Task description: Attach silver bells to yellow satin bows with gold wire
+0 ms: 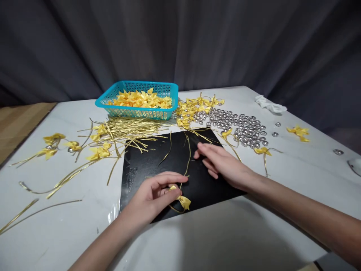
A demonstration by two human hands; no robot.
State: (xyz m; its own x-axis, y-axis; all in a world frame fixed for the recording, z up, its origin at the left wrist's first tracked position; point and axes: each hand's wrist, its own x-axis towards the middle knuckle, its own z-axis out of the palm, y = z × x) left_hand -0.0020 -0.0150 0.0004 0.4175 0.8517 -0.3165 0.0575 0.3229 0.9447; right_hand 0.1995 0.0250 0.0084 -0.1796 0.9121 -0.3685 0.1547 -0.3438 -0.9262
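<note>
My left hand (160, 192) is closed on a yellow ribbon bow (184, 202) above the near part of a black mat (169, 165). Gold wire loops below the bow, and a long gold wire (188, 156) runs up from the fingers across the mat. To the right, my right hand (216, 162) hovers over the mat, its fingers loosely curled and apart, with nothing seen between them. A shorter gold wire (170, 146) lies on the mat's upper part.
A blue basket (138, 109) of yellow bows stands at the back, gold wires (135, 130) before it. Silver bells (248, 130) and wired bows (194, 107) lie right of it. More bows (100, 151) are at left. A white tissue (270, 105) lies at back right.
</note>
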